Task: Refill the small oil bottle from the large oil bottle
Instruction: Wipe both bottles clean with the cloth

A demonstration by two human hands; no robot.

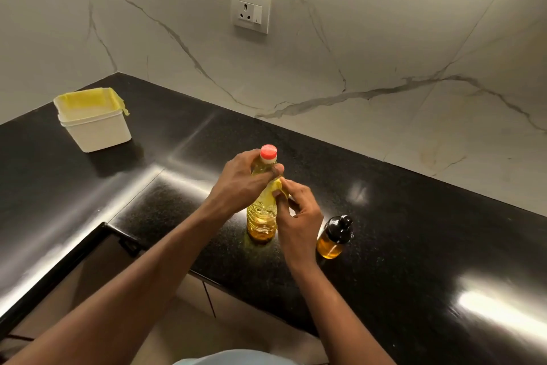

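1. Left hand grips the large bottle round its shoulder, just under the red cap, which is on.
2. Right hand, at the large bottle's right side, pinches a yellow piece against it; I cannot tell whether it is label or cloth.
3. Large bottle stands upright on the counter, long axis vertical.
4. Small bottle stands upright just right of the large bottle, its black top on, nearer the right hand; likely both need opening before pouring.

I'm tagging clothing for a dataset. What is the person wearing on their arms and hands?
Nothing: both forearms are bare to the frame edge, with no sleeves, gloves, watch or rings showing on the left hand or right hand.
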